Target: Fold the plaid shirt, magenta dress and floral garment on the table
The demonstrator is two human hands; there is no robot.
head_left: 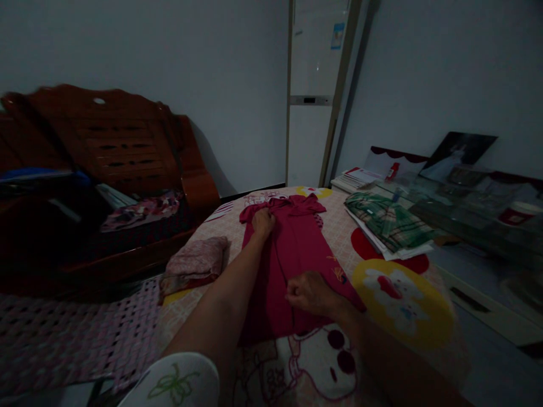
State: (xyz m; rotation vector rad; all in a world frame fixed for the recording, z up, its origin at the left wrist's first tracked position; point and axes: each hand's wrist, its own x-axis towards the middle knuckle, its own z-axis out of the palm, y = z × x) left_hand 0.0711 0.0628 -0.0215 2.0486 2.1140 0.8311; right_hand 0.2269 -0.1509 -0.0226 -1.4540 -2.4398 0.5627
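Note:
A dark pink top lies spread lengthwise on the patterned cloth, its far end bunched and a small embroidered motif near its right edge. Toward that bunched end, my left hand is closed with its fingers pinched on the fabric. My right hand is also closed, gripping the cloth by the dark line that runs down the middle, nearer to me. The fingertips of both hands are partly hidden. Left of the top sits a folded pale pink cloth.
The cartoon-print tablecloth covers a rounded table. A green plaid garment rests on papers at the right, by a glass-topped cabinet holding a cup. A wooden bench stands left, and a tall white appliance behind.

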